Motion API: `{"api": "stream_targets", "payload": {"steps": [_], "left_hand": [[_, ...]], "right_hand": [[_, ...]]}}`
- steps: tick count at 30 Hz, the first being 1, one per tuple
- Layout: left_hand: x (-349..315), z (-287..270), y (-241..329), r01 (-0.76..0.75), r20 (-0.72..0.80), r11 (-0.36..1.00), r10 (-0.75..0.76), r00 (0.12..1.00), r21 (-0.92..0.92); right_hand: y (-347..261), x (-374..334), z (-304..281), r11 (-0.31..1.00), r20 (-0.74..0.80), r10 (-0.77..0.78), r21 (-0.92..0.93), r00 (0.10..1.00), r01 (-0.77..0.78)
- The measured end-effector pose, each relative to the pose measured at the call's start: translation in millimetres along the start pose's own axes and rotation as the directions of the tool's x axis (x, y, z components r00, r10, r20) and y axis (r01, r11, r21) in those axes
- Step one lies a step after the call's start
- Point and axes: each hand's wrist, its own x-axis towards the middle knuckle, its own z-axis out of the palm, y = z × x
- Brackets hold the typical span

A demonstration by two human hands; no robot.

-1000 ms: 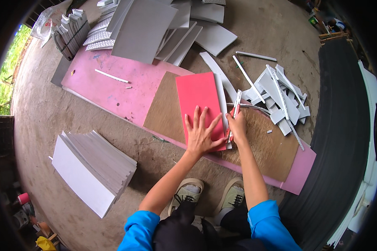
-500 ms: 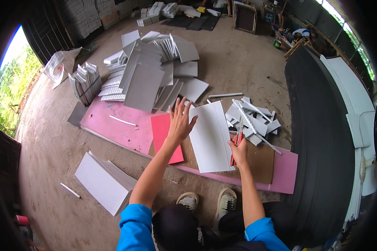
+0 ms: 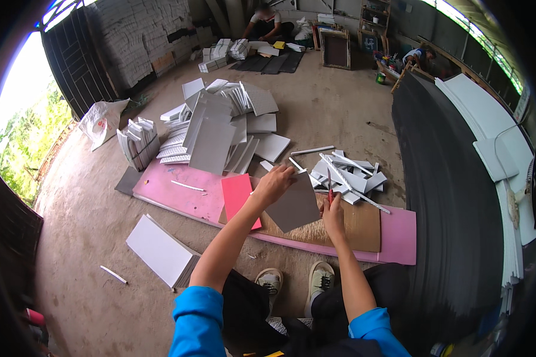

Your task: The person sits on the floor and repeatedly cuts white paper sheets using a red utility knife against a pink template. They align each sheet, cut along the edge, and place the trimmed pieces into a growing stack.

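Observation:
My left hand (image 3: 275, 184) grips the top edge of a foam board sheet (image 3: 295, 207), its fingers curled over it. The sheet is tilted up off the brown cutting board (image 3: 363, 223), with a shaded grey face showing. My right hand (image 3: 332, 216) is closed round a red utility knife (image 3: 330, 193), its blade pointing away from me. That hand is at the sheet's right edge; whether its thumb also presses the sheet, I cannot tell. A flat red sheet (image 3: 237, 199) lies left of the board, partly behind my left forearm.
A pink foam slab (image 3: 399, 241) lies beneath the cutting board. White offcuts (image 3: 351, 178) are piled beyond it. A big heap of boards (image 3: 211, 146) stands far left, a neat white stack (image 3: 161, 247) nearer. Black sheets (image 3: 452, 202) line the right. A person (image 3: 267, 24) sits at the back.
My left hand has gone from spread above the white sheet to gripping it. The sheet has come up from lying flat and turned its shaded face. The view has tilted upward.

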Motion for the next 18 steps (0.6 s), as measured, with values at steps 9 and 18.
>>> {"api": "stream_targets", "payload": {"steps": [9,18], "left_hand": [[-11.0,39.5,16.1,0.021,-0.004,0.956,-0.02,1.0,0.291],[-7.5,49.5,11.4,0.006,0.007,0.98,-0.008,1.0,0.198]], "right_hand": [[-32.0,-26.9,-10.8,0.944,0.287,0.011,-0.319,0.958,0.085],[-32.4,-22.8,-1.5,0.919,0.209,-0.018,-0.382,0.978,0.098]]}}
